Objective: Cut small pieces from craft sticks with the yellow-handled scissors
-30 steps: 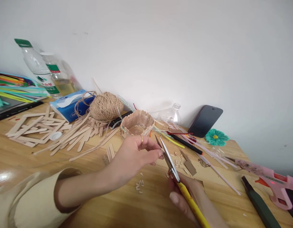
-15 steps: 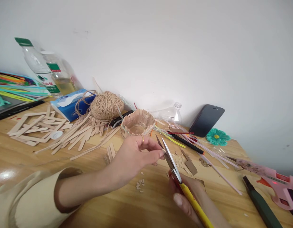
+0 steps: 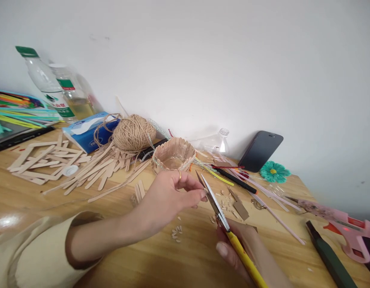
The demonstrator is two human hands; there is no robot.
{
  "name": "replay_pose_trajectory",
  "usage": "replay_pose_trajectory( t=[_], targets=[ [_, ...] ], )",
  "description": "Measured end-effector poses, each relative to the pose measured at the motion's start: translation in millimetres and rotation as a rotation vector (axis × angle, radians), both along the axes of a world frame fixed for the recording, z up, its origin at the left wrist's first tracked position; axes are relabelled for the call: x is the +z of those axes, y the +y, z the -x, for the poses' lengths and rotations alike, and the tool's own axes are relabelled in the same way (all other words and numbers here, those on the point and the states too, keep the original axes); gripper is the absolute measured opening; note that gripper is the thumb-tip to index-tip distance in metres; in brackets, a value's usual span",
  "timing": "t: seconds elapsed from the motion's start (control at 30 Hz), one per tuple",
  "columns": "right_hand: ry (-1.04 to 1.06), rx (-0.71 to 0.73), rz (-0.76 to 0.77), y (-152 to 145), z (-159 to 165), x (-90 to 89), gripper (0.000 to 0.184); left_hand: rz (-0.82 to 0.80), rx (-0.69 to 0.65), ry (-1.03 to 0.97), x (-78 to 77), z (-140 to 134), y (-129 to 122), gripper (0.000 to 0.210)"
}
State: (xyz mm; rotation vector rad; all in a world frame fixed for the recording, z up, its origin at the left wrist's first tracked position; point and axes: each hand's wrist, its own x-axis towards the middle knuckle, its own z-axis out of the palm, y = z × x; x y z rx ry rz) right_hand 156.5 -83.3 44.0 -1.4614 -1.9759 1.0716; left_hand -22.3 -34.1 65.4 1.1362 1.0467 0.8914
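Observation:
My right hand (image 3: 237,244) is closed round a pair of scissors (image 3: 216,202) with a yellow handle, the blades pointing up and away from me, slightly apart. My left hand (image 3: 175,194), with a ring on one finger, pinches thumb and forefinger together right beside the blades. Whatever small pale piece sits between those fingertips is mostly hidden. Below, little white chips (image 3: 177,232) lie on the wooden table (image 3: 161,264). Just beyond my left hand stands a small basket (image 3: 173,154) of craft sticks, with silvery pipe cleaner at its rim.
Left: loose craft sticks (image 3: 103,172), a twine ball (image 3: 133,134), a blue tissue pack (image 3: 91,134) and bottles (image 3: 53,92). Right: a phone (image 3: 261,150) leaning on the wall, a teal flower (image 3: 275,173), a pink glue gun (image 3: 337,224) and a dark green tool (image 3: 329,254).
Both hands stay almost in place. The right thumb and scissors shift very slightly left, and the whole view drifts a little.

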Motion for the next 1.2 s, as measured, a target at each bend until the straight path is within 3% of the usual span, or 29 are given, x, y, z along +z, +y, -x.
replay_pose_trajectory(
  t=[0.3, 0.53, 0.77, 0.97, 1.1, 1.2],
  targets=[
    [-0.114, 0.091, -0.026, 2, -6, -2.0, 0.032, 0.018, 0.000, 0.003, 2.0, 0, -1, 0.005],
    [-0.127, 0.072, 0.013, 6, -8, -2.1, 0.030, 0.034, -0.001, 0.015, 2.9, 0, 0, 0.004],
    [-0.139, -0.010, 0.111, 2, -9, -12.4, 0.052, 0.032, -0.003, 0.021, 4.8, 4, 3, 0.003],
    [0.045, -0.062, 0.162, 4, -9, -10.4, 0.058, 0.032, -0.035, 0.036, 9.8, 8, 5, 0.005],
    [0.173, -0.134, 0.237, 6, -13, -8.9, 0.056, 0.022, -0.142, 0.181, 9.0, 19, 5, 0.007],
    [0.198, -0.147, 0.199, 7, -14, -8.5, 0.053, 0.009, -0.241, 0.378, -6.6, 31, 4, 0.008]
  ],
)
